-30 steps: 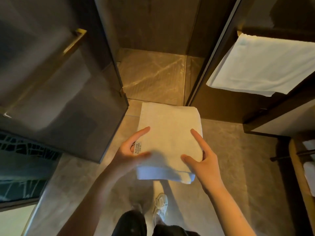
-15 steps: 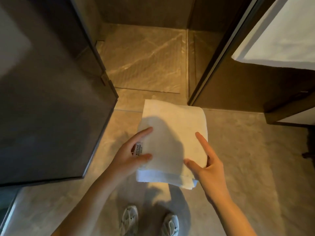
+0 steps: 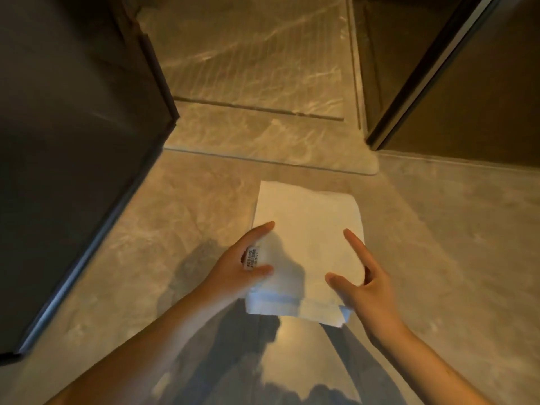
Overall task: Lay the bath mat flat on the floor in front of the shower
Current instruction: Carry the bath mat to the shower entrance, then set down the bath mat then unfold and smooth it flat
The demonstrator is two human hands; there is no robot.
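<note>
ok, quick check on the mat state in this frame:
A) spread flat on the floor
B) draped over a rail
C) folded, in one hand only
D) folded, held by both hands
D: the bath mat is a folded rectangle, with the left hand and the right hand gripping its near end on either side, above the floor.

place: bathroom | cues: marble-look tiled floor point(image 3: 163, 235), shower threshold point(image 3: 263, 141), dark glass door point(image 3: 73, 135)
</note>
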